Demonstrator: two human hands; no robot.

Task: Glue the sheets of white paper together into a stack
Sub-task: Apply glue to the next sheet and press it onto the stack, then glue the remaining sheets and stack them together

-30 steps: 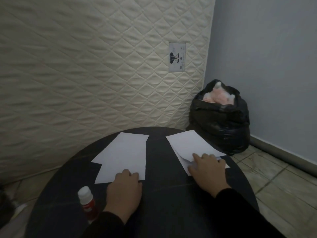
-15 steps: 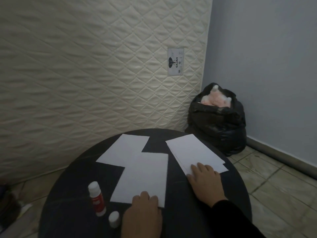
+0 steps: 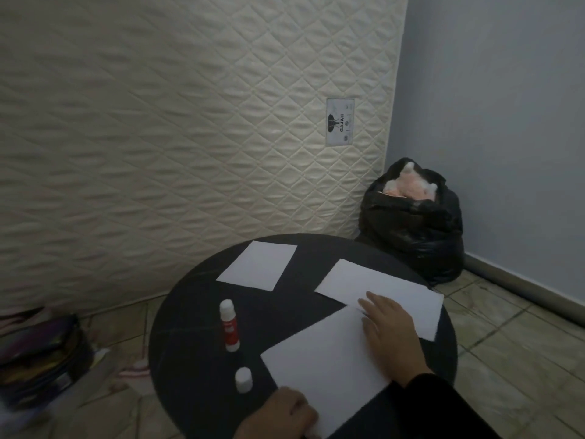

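Paper sheet (image 3: 319, 365): right hand (image 3: 387, 331) flat on it; left hand (image 3: 278, 416) pinches corner.

A quilted mattress (image 3: 190, 137) leans upright beside a stuffed black bag (image 3: 411, 229) on the tiled floor (image 3: 506, 359).

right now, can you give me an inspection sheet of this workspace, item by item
surface: round black table, dim light.
job's things: near sheet lies under both hands; right-hand sheets lie flat; far sheet lies apart from them. glue stick stands upright, uncapped; its cap stands beside the near sheet.
clutter: nothing seen on the table.
hands: left hand grips the near sheet's front corner; right hand lies flat across the near sheet and the right-hand sheets, fingers straight.
cables: nothing seen.
surroundings: quilted mattress upright behind the table, full black bag in the corner, dark case on the tiled floor at left.
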